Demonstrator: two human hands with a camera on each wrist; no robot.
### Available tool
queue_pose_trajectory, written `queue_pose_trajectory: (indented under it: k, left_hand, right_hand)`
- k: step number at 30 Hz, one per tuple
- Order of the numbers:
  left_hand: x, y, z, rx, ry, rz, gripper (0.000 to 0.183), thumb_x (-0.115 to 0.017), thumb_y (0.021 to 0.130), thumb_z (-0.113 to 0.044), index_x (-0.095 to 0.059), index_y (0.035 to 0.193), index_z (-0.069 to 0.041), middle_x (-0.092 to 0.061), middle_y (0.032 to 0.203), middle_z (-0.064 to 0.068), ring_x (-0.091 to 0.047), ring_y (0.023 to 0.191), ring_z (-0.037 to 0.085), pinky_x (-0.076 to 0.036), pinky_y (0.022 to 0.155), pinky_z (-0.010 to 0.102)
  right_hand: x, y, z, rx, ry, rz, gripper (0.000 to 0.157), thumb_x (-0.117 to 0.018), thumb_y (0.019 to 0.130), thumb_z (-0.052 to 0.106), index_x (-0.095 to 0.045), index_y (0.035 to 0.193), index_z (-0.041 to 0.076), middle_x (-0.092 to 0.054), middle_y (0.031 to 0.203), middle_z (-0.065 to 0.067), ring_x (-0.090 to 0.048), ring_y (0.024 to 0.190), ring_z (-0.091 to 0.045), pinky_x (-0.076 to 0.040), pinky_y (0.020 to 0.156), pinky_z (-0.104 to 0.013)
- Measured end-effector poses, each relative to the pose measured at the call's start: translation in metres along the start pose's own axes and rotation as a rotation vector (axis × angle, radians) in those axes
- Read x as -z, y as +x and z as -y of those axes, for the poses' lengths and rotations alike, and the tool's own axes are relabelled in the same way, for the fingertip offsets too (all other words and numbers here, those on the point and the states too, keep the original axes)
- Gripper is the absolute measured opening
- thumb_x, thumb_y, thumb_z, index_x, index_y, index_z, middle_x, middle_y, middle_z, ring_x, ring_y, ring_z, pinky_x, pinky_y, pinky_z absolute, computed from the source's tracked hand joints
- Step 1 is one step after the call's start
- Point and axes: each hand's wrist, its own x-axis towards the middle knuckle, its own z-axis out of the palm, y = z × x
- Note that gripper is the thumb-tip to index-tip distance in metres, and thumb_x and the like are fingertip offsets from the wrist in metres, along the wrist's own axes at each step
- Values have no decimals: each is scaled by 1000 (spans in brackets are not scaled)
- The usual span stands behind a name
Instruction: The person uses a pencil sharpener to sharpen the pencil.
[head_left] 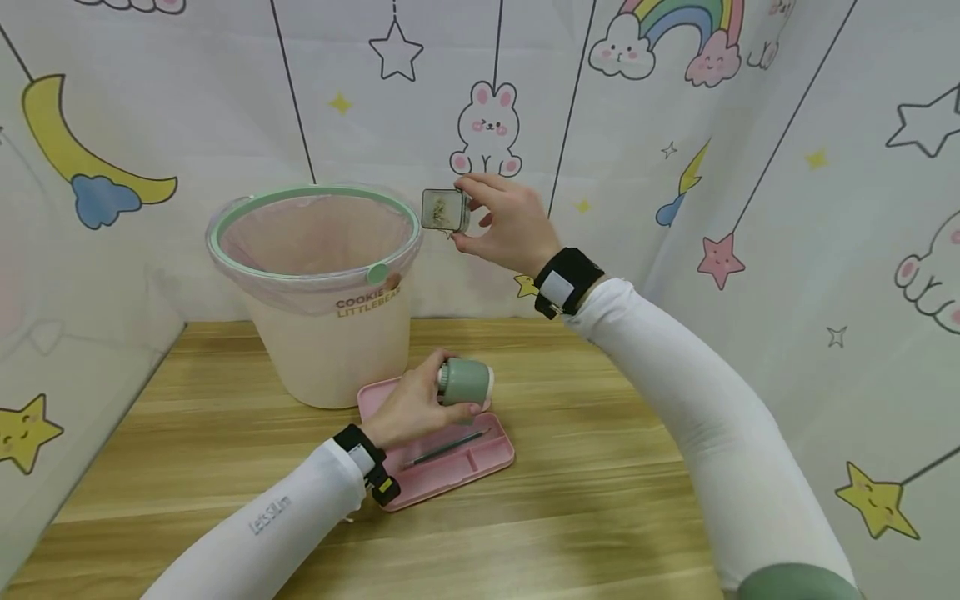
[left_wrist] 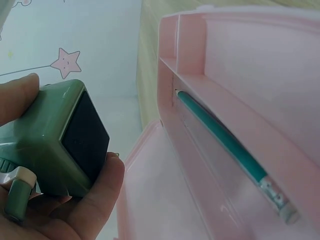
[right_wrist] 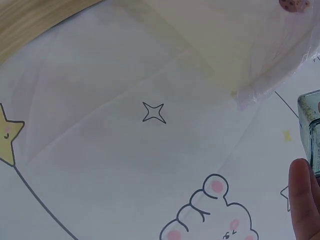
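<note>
My left hand (head_left: 420,404) grips a green crank pencil sharpener (head_left: 467,382) on its side, over the pink pencil case. In the left wrist view, the thumb and fingers hold the sharpener's body, its dark square face turned toward the case and its small crank handle (left_wrist: 19,200) at lower left. Up beside the bin's rim, my right hand (head_left: 513,218) pinches a small clear shavings drawer (head_left: 442,210) between thumb and fingers, with pale shavings inside. A green pencil (head_left: 446,447) with a metal eraser end (left_wrist: 277,197) lies in a long compartment of the open case (head_left: 487,454).
A cream waste bin (head_left: 337,358) with a green ring and a clear liner bag stands at the back left of the wooden table (head_left: 585,500). Behind it hangs a white cloth (head_left: 247,108) printed with rabbits and stars, which also closes off both sides.
</note>
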Motion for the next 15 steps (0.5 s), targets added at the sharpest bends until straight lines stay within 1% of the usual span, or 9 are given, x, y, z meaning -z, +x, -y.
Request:
queue_pose_trajectory:
  k: [4,5,7,9,11,13,15]
  left_hand:
    - [0,0,-1,-13,12,2,76,-93,91,-38,-54,150,-10,-75,131,19,-76,105,26,-62,85,38]
    - [0,0,-1,-16,14,0,76,-93,91,-38,-54,150,-10,-75,131,19,-76,105,26,-63,86,38]
    - [0,0,0,-21,18,-3,76,-93,90,-38,-54,149,-9,-75,132,20,-76,106,27,-63,86,39]
    - [0,-1,0,-23,18,-4,76,-94,90,-38,-54,148,-8,-75,132,20,-76,106,27,-63,86,39]
    - [-1,-1,1,-22,16,-5,77,-94,90,-38,-54,148,-8,-75,131,20,-76,106,26,-63,87,39]
    - [-2,-1,1,-21,15,-6,77,-94,89,-38,-54,148,-9,-76,129,19,-76,105,26,-63,86,38]
    - [-2,-1,1,-22,11,-8,76,-94,89,-38,-54,148,-10,-76,128,19,-75,104,25,-62,86,38]
  right_hand:
    - [-10,16,8,40,-36,42,60,-87,95,15,-66,150,-2,-72,147,-17,-79,113,-30,-67,91,-39]
    - [-13,20,10,56,-50,57,60,-86,96,15,-66,150,-2,-72,147,-18,-79,114,-30,-67,93,-39]
    - [-20,27,13,82,-95,88,60,-84,98,16,-65,152,-1,-71,150,-17,-77,121,-29,-65,100,-38]
    - [-26,32,16,124,-165,113,60,-83,99,18,-64,153,-1,-70,153,-17,-75,130,-30,-62,108,-38]
    - [-31,36,19,183,-244,124,60,-82,100,19,-64,153,0,-70,154,-17,-72,137,-30,-59,116,-38]
    - [-33,40,21,248,-328,128,59,-81,101,19,-63,154,-1,-70,154,-17,-70,142,-31,-57,120,-38]
    - [-35,42,23,303,-386,133,58,-80,102,17,-63,154,-1,-70,154,-18,-70,143,-31,-56,121,-38]
